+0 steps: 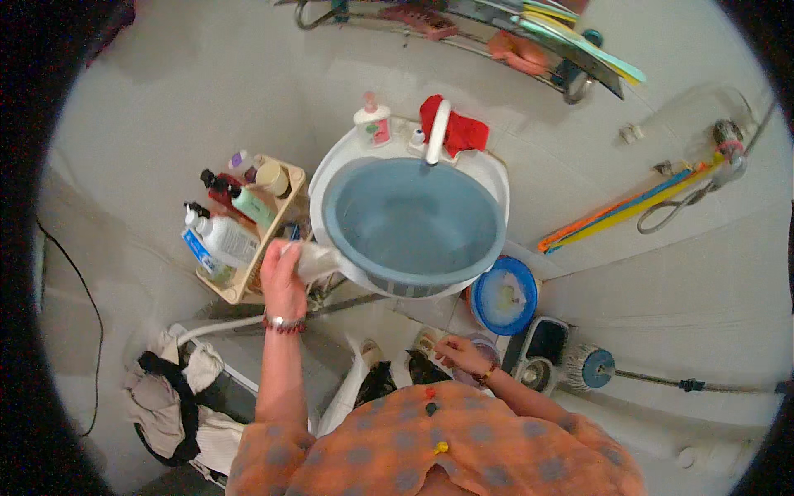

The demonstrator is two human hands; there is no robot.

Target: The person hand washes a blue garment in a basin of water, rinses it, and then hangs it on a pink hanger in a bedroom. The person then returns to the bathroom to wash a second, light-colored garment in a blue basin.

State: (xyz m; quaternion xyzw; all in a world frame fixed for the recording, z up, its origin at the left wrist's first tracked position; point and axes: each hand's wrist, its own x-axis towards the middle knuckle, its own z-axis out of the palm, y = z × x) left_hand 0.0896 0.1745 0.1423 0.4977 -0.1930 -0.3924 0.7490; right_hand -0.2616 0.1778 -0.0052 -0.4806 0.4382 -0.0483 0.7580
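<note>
My left hand (285,276) is closed around a blurred white cloth (316,262), just left of the sink's front edge. The cloth's free end reaches the rim of a grey-blue plastic basin (414,276). This basin sits in the white washbasin (500,177), beneath a white faucet (438,131); whether water stands in it is hard to tell. Low in front of my body is my right hand (464,356), loosely curled, with nothing visible in it. Below it a purplish bucket or tub (487,347) is partly hidden.
A beige rack (282,214) of pump bottles stands at left, above a washing machine (236,338) with clothes (167,409) on it. Right of the sink is a blue-rimmed bucket (527,297), near a round brush (592,367). A glass shelf (471,15) juts from the wall.
</note>
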